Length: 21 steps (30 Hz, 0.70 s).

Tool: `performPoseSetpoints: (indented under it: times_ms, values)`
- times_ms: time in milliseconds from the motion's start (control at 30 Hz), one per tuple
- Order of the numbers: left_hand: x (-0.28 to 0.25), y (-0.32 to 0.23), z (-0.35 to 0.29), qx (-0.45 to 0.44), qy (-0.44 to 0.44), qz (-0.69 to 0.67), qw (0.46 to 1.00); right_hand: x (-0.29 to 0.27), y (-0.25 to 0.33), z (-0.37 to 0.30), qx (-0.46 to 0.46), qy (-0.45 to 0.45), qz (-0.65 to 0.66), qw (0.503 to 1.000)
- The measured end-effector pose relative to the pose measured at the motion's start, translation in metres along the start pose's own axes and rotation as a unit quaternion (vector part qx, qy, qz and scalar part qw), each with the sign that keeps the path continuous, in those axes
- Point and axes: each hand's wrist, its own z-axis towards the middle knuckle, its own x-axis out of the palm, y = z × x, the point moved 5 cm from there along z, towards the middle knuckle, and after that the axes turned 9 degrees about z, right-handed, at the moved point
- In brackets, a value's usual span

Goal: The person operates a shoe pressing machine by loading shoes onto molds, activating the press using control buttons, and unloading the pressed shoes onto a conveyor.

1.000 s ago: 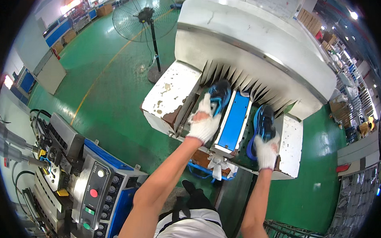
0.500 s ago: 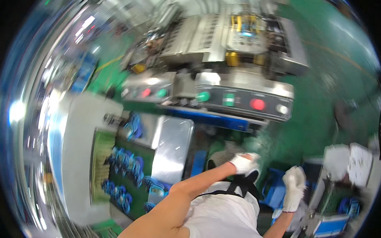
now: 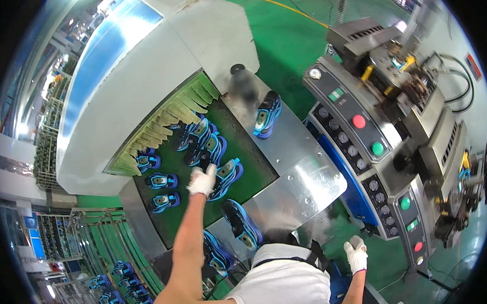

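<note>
My left hand (image 3: 201, 181), in a white glove, reaches over a green conveyor belt (image 3: 247, 191). Its fingers close around the dark toe of a black and blue sneaker (image 3: 215, 147). Another sneaker (image 3: 227, 178) lies just to the right of that hand. Several more sneakers sit on the belt, some close to the strip curtain. Off to the right, my right hand (image 3: 356, 254), also gloved in white, hangs beside my waist. Its fingers are loosely bent and apart, holding nothing.
A pale machine housing (image 3: 150, 68) with a yellowish strip curtain (image 3: 164, 125) covers the belt's far end. Sneakers rest on metal plates (image 3: 312, 181) alongside. At right stands a press with button panels (image 3: 357, 121). A rack (image 3: 98, 238) holding shoes is at lower left.
My view has swung left, bringing the belt to the middle and the press to the right. My left hand has gone from near my waist to a sneaker on the belt.
</note>
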Motion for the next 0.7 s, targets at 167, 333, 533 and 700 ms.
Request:
performPoseSetpoints:
  times_ms: [167, 333, 533, 700]
  values:
    - [0.086, 0.031, -0.031, 0.072, -0.225, -0.084, 0.968, 0.000, -0.003, 0.000, -0.006, 0.099, 0.029, 0.995]
    - [0.042, 0.046, -0.006, 0.159, -0.256, -0.114, 0.947, 0.021, 0.082, -0.010, -0.043, 0.137, 0.036, 0.989]
    - [-0.022, -0.043, -0.091, 0.371, -0.158, -0.148, 0.903, 0.044, 0.237, -0.046, -0.200, 0.217, 0.210, 0.932]
    - [-0.022, -0.144, -0.175, 0.591, -0.096, -0.078, 0.797, 0.077, 0.339, -0.059, -0.515, 0.150, -0.071, 0.841]
